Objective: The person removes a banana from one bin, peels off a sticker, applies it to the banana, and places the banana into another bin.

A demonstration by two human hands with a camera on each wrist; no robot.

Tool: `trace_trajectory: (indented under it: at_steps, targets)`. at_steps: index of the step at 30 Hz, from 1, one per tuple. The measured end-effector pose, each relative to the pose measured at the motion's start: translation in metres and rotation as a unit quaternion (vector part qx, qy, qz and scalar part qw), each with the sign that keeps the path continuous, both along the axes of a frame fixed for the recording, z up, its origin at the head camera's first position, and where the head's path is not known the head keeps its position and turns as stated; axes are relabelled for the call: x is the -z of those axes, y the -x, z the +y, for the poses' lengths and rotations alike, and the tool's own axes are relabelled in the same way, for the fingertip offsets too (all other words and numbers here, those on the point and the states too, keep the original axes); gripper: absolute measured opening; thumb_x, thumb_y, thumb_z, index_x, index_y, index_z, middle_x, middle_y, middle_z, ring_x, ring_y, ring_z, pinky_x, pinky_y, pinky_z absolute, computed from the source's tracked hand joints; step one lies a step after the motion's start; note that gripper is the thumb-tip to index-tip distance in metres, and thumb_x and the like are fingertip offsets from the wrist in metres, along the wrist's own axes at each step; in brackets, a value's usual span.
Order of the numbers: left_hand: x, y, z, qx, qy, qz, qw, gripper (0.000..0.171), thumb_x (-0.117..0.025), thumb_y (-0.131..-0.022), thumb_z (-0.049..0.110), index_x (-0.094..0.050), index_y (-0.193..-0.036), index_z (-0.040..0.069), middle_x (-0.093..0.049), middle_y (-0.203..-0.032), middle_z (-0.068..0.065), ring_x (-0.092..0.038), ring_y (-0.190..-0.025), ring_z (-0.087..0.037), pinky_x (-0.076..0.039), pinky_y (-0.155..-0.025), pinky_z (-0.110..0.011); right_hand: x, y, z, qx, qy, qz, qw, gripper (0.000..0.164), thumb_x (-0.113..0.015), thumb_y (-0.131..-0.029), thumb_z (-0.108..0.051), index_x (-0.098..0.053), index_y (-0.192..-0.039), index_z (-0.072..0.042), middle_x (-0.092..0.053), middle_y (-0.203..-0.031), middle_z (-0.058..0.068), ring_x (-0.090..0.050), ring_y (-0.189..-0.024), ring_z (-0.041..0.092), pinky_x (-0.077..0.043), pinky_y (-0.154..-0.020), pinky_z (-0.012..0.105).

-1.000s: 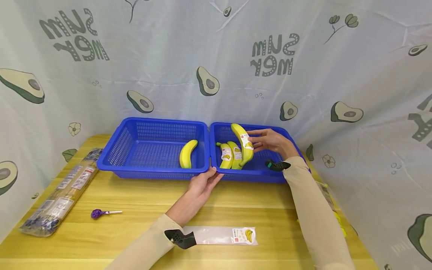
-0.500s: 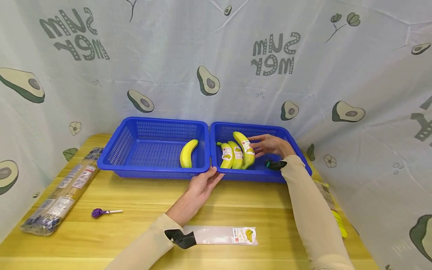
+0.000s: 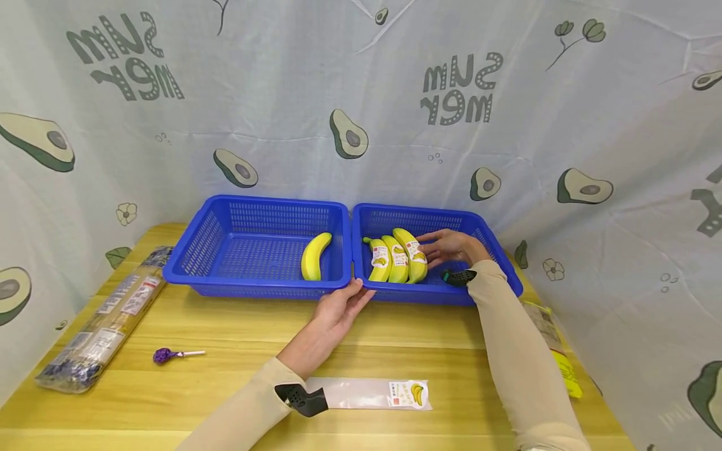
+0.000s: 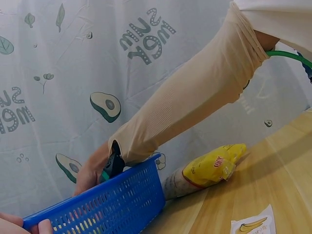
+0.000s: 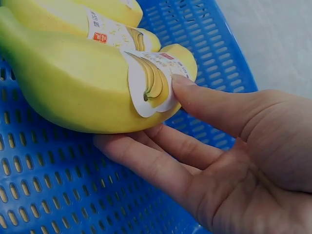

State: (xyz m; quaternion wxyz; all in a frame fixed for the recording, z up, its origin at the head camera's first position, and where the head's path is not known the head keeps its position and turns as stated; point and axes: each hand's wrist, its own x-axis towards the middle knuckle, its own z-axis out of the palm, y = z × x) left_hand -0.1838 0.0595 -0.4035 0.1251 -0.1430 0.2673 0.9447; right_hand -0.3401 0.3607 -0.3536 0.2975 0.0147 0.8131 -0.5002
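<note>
My right hand (image 3: pixel 451 245) holds a yellow banana (image 3: pixel 414 257) with a white sticker at the bottom of the right blue basket (image 3: pixel 429 295). In the right wrist view, the thumb presses on the sticker and the fingers (image 5: pixel 146 158) reach under the fruit. Two more stickered bananas, the left one (image 3: pixel 380 260) and the middle one (image 3: pixel 397 258), lie side by side against it. My left hand (image 3: pixel 335 310) pinches the right basket's front rim at its left corner, thumb on top. A banana (image 3: pixel 314 257) with no sticker showing lies in the left blue basket (image 3: pixel 254 286).
A clear plastic strip (image 3: pixel 355 393) with one banana sticker lies in front, partly behind the left wrist. A purple-wrapped lollipop (image 3: pixel 162 356) and a long clear package (image 3: pixel 107 326) are at the left. Beyond the right arm lies a yellow bag (image 4: pixel 204 168). A curtain hangs behind.
My right hand has lowered the banana into the right basket, setting it alongside the other two. The left hand has stayed at the rim.
</note>
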Motion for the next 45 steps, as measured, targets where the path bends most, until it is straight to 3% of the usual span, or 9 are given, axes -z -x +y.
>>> trace_trajectory:
  at_steps: [12, 19, 29, 37, 45]
  targets:
    - [-0.0012, -0.0008, -0.0003, 0.002, -0.001, -0.005, 1.0000, 0.021, -0.057, -0.104, -0.014, -0.061, -0.122, -0.004, -0.060, -0.103, -0.011, -0.068, -0.098, -0.023, -0.052, -0.114, -0.049, -0.0034, -0.0041, -0.0017, -0.017, -0.051, 0.008, 0.998, 0.061, -0.061, -0.110, -0.004, -0.032, -0.162, 0.012, -0.069, -0.130, 0.023, -0.077, -0.099, 0.022, -0.056, -0.109, 0.052]
    - [-0.0002, -0.0023, -0.0008, 0.008, -0.008, -0.004, 0.9999, 0.019, -0.057, -0.105, -0.013, -0.060, -0.121, -0.003, -0.059, -0.106, -0.012, -0.067, -0.099, -0.023, -0.053, -0.114, -0.047, -0.0010, -0.0033, -0.0004, -0.051, -0.061, 0.017, 0.997, 0.061, -0.059, -0.110, -0.003, -0.031, -0.161, 0.016, -0.059, -0.146, 0.032, -0.073, -0.109, 0.023, -0.052, -0.115, 0.054]
    - [-0.0002, -0.0004, -0.0007, 0.008, -0.006, -0.004, 0.9999, 0.021, -0.056, -0.105, -0.013, -0.060, -0.124, -0.004, -0.059, -0.107, -0.013, -0.068, -0.100, -0.023, -0.052, -0.114, -0.048, 0.0017, -0.0004, 0.0030, -0.070, -0.067, 0.021, 0.995, 0.062, -0.056, -0.112, -0.007, -0.027, -0.160, 0.018, -0.053, -0.150, 0.035, -0.068, -0.120, 0.031, -0.056, -0.111, 0.052]
    - [0.0015, 0.0000, -0.0013, 0.007, -0.011, 0.001, 0.9999, 0.014, -0.056, -0.104, -0.015, -0.061, -0.108, -0.003, -0.061, -0.100, -0.013, -0.068, -0.097, -0.023, -0.050, -0.116, -0.051, 0.0012, -0.0035, 0.0011, -0.063, -0.066, 0.020, 0.996, 0.055, -0.051, -0.114, -0.006, -0.030, -0.160, 0.017, -0.043, -0.159, 0.038, -0.055, -0.139, 0.046, -0.051, -0.116, 0.054]
    - [0.0015, 0.0018, -0.0018, 0.007, -0.014, 0.000, 0.9999, 0.012, -0.057, -0.103, -0.016, -0.061, -0.107, -0.005, -0.062, -0.099, -0.014, -0.069, -0.095, -0.023, -0.051, -0.115, -0.050, -0.0020, -0.0031, -0.0001, -0.063, -0.057, 0.028, 0.996, 0.053, -0.048, -0.115, -0.005, -0.030, -0.159, 0.018, -0.041, -0.160, 0.040, -0.046, -0.146, 0.053, -0.048, -0.118, 0.059]
